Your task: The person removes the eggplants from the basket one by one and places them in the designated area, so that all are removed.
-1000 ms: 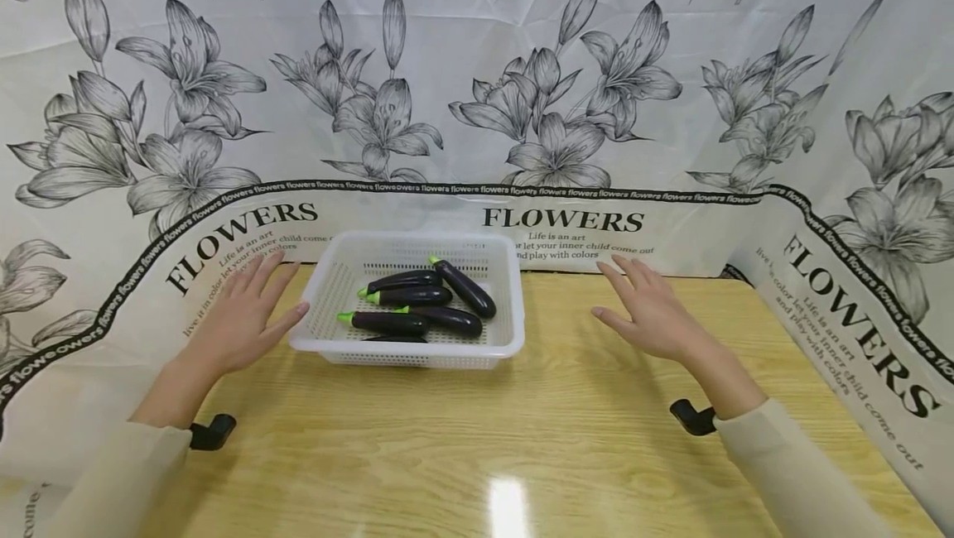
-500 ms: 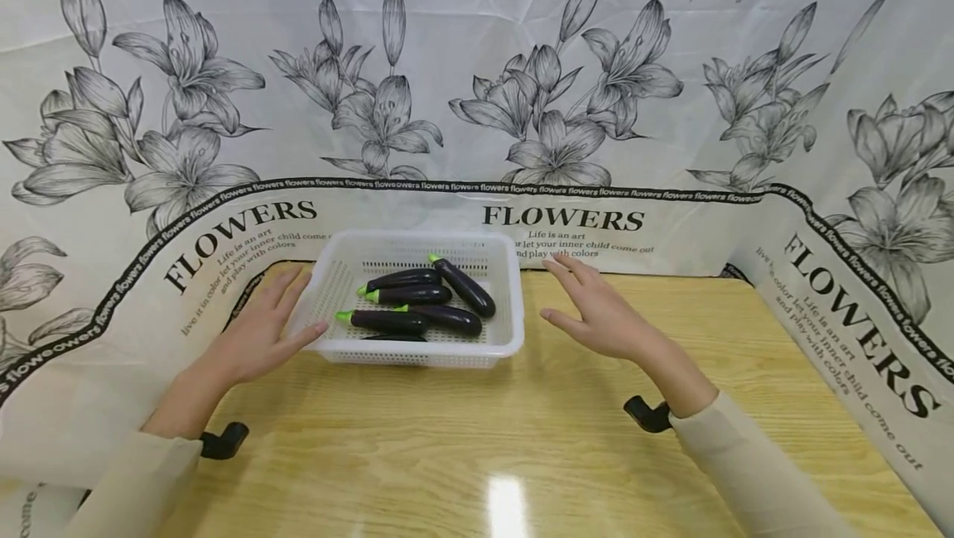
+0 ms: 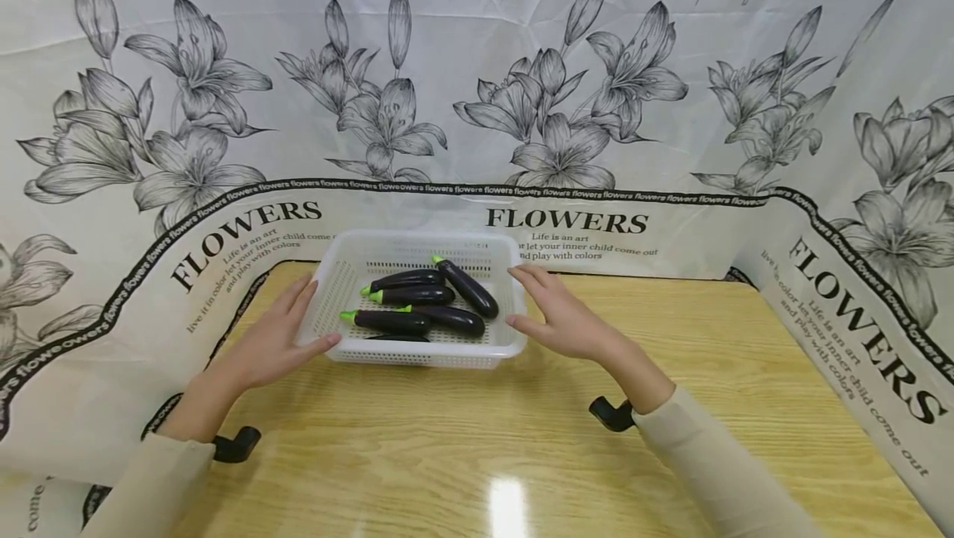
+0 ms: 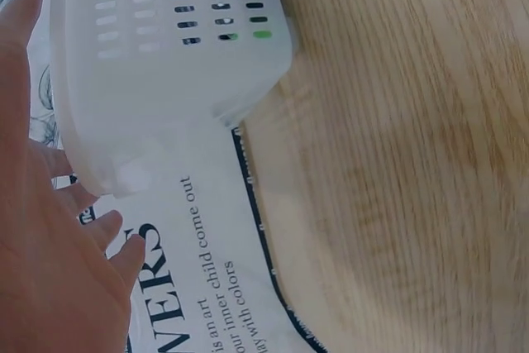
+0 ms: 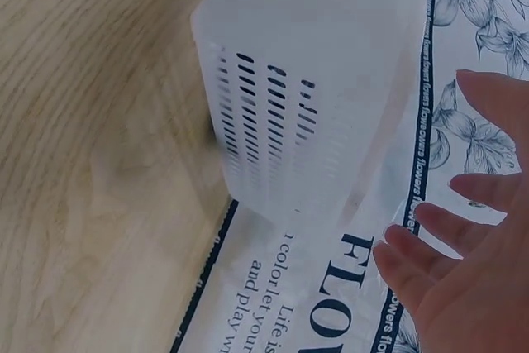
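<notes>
A white perforated plastic basket point(image 3: 425, 351) stands on the wooden table, near its back edge. Inside lie several dark purple eggplants point(image 3: 465, 288) with green stem ends. My left hand point(image 3: 272, 345) is at the basket's left side, thumb by the front left corner and fingers spread along the rim. In the left wrist view those fingers point(image 4: 83, 200) lie beside the basket's end wall. My right hand point(image 3: 562, 319) is at the right side, its fingertips right at the rim in the head view. The right wrist view shows its straight fingers point(image 5: 413, 266) a little apart from the basket wall.
The light wooden table point(image 3: 417, 447) extends in front of the basket and to its right. A white cloth with printed flowers point(image 3: 566, 132) hangs behind and along both sides. A black wrist mount point(image 3: 237, 444) sits under each forearm.
Both hands have moved inward to the basket, the right one travelling left much farther than the left one moved right. The basket and eggplants stay in place.
</notes>
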The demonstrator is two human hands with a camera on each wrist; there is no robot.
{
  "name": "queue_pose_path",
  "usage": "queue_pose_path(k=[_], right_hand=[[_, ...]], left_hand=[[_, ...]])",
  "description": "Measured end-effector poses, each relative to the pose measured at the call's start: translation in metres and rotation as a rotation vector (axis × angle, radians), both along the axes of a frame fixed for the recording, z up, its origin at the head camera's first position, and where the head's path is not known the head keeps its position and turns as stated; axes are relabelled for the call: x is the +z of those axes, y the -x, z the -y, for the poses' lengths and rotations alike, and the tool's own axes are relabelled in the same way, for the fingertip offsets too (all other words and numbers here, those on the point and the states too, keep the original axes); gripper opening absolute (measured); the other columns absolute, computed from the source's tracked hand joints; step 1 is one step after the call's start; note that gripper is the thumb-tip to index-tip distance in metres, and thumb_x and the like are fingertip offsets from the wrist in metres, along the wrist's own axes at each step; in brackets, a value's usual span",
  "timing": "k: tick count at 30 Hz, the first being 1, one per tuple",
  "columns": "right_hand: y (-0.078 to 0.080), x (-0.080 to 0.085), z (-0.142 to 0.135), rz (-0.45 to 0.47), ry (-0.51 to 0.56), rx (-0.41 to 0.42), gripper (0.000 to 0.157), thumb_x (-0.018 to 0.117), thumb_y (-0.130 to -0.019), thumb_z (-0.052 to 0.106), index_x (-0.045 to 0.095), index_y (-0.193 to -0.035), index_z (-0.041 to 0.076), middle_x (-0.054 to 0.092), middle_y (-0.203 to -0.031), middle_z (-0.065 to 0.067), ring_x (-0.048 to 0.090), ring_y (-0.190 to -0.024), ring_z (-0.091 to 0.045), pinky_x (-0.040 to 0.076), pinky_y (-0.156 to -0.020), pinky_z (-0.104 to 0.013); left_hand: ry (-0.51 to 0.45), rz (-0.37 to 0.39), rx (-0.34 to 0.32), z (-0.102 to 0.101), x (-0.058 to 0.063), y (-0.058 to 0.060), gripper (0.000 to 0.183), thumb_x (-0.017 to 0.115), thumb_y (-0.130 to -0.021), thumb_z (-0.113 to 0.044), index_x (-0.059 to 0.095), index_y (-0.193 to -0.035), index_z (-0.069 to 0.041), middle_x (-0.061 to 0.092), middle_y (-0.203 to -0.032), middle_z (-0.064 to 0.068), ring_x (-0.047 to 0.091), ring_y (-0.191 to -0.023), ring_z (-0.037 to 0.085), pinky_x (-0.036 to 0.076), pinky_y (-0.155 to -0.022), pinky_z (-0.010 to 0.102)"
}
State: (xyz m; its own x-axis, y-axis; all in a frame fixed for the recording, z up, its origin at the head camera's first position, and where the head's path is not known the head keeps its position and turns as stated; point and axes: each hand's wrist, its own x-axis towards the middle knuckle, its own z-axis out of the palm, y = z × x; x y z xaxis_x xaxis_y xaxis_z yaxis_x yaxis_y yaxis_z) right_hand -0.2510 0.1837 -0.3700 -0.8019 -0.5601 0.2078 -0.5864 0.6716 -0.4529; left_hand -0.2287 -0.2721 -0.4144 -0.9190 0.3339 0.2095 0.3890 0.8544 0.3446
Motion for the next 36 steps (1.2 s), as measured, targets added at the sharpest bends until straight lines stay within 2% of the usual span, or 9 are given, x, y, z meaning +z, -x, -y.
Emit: queue_pose_path(k=[2,5,11,19,28,36], right_hand=[[0.001,-0.002,0.005,0.016,0.001,0.007,0.076,0.065,-0.101,0.033,0.028,-0.161,0.005,0.025,-0.165,-0.021,0.019,-0.153,-0.042,0.021,-0.122,-0.059],[0.003,-0.003,0.013,0.022,0.005,0.019,0.076,0.066,-0.1,0.033,0.03,-0.16,0.003,0.029,-0.163,-0.022,0.021,-0.153,-0.043,0.022,-0.122,-0.058],[0.01,-0.008,0.028,0.016,0.005,0.049,0.075,0.067,-0.099,0.038,0.035,-0.158,0.002,0.037,-0.159,-0.019,0.037,-0.146,-0.038,0.031,-0.12,-0.054],[0.017,-0.012,0.046,0.053,0.003,0.089,0.071,0.067,-0.099,0.036,0.04,-0.155,0.001,0.039,-0.159,-0.018,0.04,-0.145,-0.035,0.033,-0.119,-0.052],[0.025,-0.013,0.068,0.082,-0.046,0.117,0.07,0.066,-0.1,0.035,0.039,-0.155,-0.001,0.041,-0.156,-0.019,0.041,-0.144,-0.032,0.034,-0.119,-0.047],[0.031,-0.02,0.087,0.137,-0.065,0.137,0.071,0.063,-0.102,0.036,0.037,-0.156,-0.002,0.038,-0.158,-0.022,0.04,-0.145,-0.036,0.034,-0.119,-0.048]], left_hand=[[-0.001,0.004,0.006,-0.001,-0.001,0.0,0.099,0.059,-0.099,-0.057,0.012,-0.163,0.0,0.012,-0.168,0.025,0.026,-0.147,0.053,0.035,-0.108,0.071],[0.012,0.012,0.019,-0.003,-0.003,0.0,0.099,0.057,-0.099,-0.059,0.011,-0.163,0.001,0.01,-0.169,0.025,0.023,-0.148,0.053,0.031,-0.112,0.07],[0.011,0.026,0.041,-0.006,-0.008,0.003,0.099,0.054,-0.1,-0.06,0.011,-0.163,0.002,0.007,-0.169,0.024,0.017,-0.151,0.051,0.025,-0.117,0.068],[0.007,0.061,0.051,-0.008,-0.015,0.002,0.1,0.051,-0.1,-0.062,0.007,-0.163,0.001,0.004,-0.17,0.022,0.017,-0.151,0.051,0.024,-0.116,0.068],[0.002,0.109,0.085,-0.009,-0.01,0.001,0.103,0.05,-0.099,-0.066,0.004,-0.163,0.0,-0.001,-0.171,0.019,0.019,-0.15,0.052,0.03,-0.112,0.069],[0.002,0.113,0.093,-0.008,-0.01,0.002,0.104,0.049,-0.099,-0.067,0.003,-0.163,0.0,0.001,-0.171,0.02,0.023,-0.148,0.053,0.033,-0.111,0.069]])
